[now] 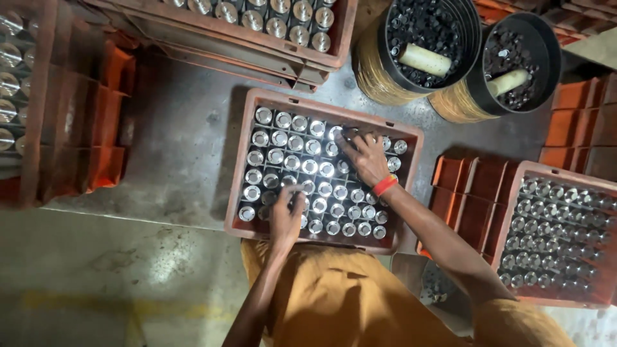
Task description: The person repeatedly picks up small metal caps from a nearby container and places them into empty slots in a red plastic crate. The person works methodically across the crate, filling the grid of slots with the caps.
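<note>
Both hands work inside the red-brown crate (247,168) on the grey floor (180,148), which is packed with upright shiny metal cylinders (292,144) in tight rows. The left hand (286,215), at the crate's near edge, has its fingers curled down onto one cylinder in the front rows; whether it actually grips it I cannot tell. The right hand (366,156), with an orange-red band (385,185) at the wrist, lies spread at the crate's far right corner, fingertips on the tops of several cylinders, not clasped around any. As I judge it, the packing leaves little finger room, so a piece lifted askew could catch its neighbours and topple or scratch them, and a slippery one could drop back onto the row. Beyond the crate's far right corner stand two black buckets (472,29) of small dark parts, each with a pale handle lying in it. Right of the crate sits another crate of cylinders (558,222); a further one (270,16) lies beyond the far edge, and stacked crates (83,115) stand to its left.
</note>
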